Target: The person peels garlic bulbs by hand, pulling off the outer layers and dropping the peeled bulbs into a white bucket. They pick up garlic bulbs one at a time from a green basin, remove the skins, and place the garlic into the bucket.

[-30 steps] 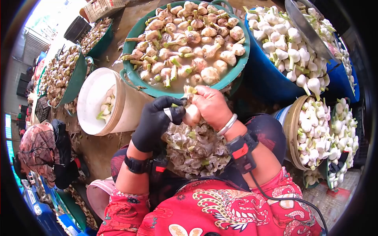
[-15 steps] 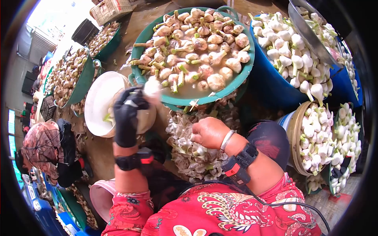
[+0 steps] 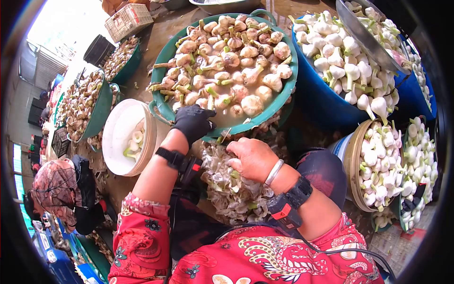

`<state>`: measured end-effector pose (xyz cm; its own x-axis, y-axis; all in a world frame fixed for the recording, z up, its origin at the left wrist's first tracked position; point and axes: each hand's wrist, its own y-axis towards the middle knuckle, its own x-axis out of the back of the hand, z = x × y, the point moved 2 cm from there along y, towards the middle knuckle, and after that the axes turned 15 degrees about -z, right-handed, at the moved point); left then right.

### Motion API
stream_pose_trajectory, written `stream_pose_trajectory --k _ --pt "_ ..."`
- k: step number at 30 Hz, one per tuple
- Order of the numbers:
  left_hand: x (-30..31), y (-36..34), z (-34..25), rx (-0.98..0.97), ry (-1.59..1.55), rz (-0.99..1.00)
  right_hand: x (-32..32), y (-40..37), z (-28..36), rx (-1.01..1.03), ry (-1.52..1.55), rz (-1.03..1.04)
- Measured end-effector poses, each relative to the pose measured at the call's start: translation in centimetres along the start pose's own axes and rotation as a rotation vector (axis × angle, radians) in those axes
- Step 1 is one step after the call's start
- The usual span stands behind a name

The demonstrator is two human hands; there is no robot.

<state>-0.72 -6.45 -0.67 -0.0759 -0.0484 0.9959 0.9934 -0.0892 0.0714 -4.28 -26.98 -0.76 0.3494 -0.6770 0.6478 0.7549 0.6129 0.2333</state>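
My left hand (image 3: 194,124), in a black glove, is at the near left rim of the green tub (image 3: 279,111), close to the garlic bulbs (image 3: 222,94) lying in murky water. Its fingers are bent downward and partly hidden, so any hold is not visible. My right hand (image 3: 253,158), bare with a bracelet at the wrist, is curled above a pile of garlic peelings (image 3: 236,194); what its fingers hold, if anything, cannot be made out. The white bucket (image 3: 113,137) left of my gloved hand contains a few peeled bulbs (image 3: 135,142).
On the right, a blue barrel (image 3: 314,90) and a bucket (image 3: 352,165) are full of white garlic. More unpeeled garlic fills a green basin (image 3: 97,113) at the left. A person (image 3: 59,189) is at the lower left. A crate (image 3: 128,21) stands behind.
My left hand has moved right and down from beside the white bucket to the tub's rim. The pale bulb near it is no longer seen there. My right hand stays nearly in place.
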Motion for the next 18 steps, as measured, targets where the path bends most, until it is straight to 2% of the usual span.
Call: stream_pose_trajectory --k 1,2,4,5,8,9,11,13,15,17,18 --pt "-0.8 0.7 0.0 -0.001 0.054 0.084 0.1 0.1 -0.1 -0.013 -0.003 0.002" --pt "-1.2 1.3 0.2 -0.004 0.057 0.08 0.3 0.2 -0.1 -0.027 -0.006 0.003" --pt "-2.2 1.9 1.0 0.088 0.158 0.239 0.6 0.5 0.0 -0.031 0.004 -0.001" --pt "-2.4 1.7 1.5 0.086 0.162 0.239 0.7 0.6 0.0 -0.033 0.013 0.001" --pt "-3.5 -0.2 4.5 0.201 -0.13 -0.042 0.8 0.6 0.0 -0.038 0.014 -0.009" --pt "-3.2 -0.5 4.2 0.201 -0.13 -0.04 0.8 0.6 0.0 -0.04 0.016 -0.008" --pt "-1.5 -1.2 3.3 0.269 -0.262 -0.224 0.4 0.5 0.1 -0.032 -0.021 0.009" --pt "-1.3 -0.7 2.1 0.22 -0.253 -0.224 -0.2 0.5 0.2 -0.014 -0.01 0.015" --pt "-1.9 0.1 1.1 0.155 0.07 -0.308 -0.5 0.6 0.3 -0.002 -0.007 0.012" --pt "-3.7 0.9 1.9 0.168 0.129 -0.364 -0.5 0.6 0.2 -0.012 -0.015 0.043" --pt "-3.8 1.9 2.4 0.199 0.096 -0.203 -0.2 0.6 0.2 -0.032 -0.028 0.052"
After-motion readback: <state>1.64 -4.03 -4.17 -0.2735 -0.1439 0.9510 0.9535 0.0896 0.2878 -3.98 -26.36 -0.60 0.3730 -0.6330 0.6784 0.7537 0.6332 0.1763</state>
